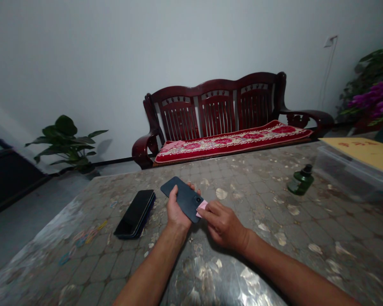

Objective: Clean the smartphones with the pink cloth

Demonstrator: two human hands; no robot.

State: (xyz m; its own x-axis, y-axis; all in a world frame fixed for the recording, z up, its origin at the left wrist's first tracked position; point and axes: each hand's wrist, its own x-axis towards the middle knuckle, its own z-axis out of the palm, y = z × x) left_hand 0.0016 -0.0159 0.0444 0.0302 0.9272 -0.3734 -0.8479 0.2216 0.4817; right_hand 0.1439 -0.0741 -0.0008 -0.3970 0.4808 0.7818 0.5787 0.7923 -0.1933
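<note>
My left hand (178, 210) is wrapped round a dark blue-grey smartphone (182, 196), its back facing up and its camera end pointing right. Between the fingers of my right hand (222, 221) is a small pink cloth (202, 207), pressed on the phone's back beside the camera lens. Part of the cloth is hidden under the fingertips. To the left of my left hand, a stack of phones (135, 214) lies on the table, the top one with its black screen up.
A patterned cover lies over the table (242, 191). At the right stand a green bottle (301, 180) and a clear plastic box (347, 174) with a yellow sheet on top. Colourful bands (86, 236) lie at the left. Behind the table is a wooden bench (217, 106).
</note>
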